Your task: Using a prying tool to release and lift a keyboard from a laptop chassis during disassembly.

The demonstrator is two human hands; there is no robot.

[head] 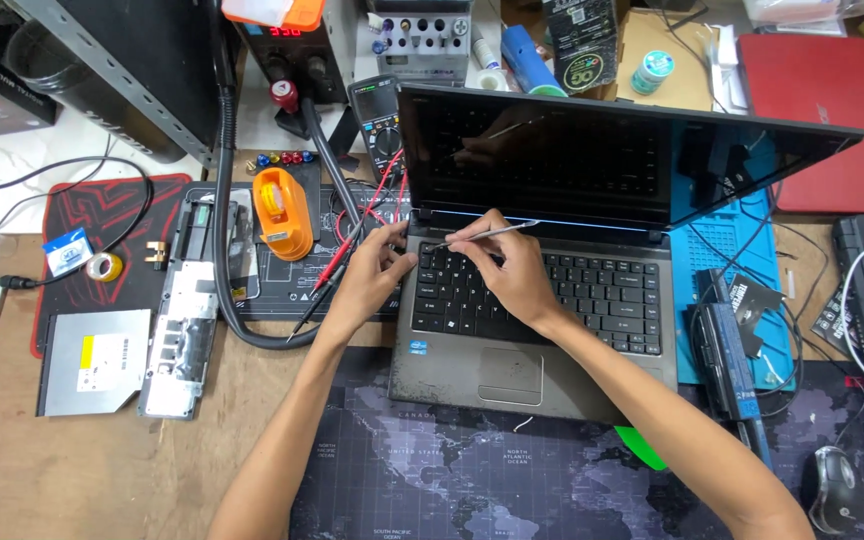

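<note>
Metal tweezers (482,236) pinched in right hand (512,275) fingers, tip at upper-left corner of grey laptop (452,360) keyboard (552,290), left hand (372,280) fingers curled bracing that edge; likely to slip and gouge a key if levered hard.

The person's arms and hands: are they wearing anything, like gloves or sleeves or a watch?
No. Both arms are bare as far up as the picture shows, with no sleeves in sight. The left hand and the right hand have no gloves, and I can see no watch, ring or bracelet on either one.
</note>
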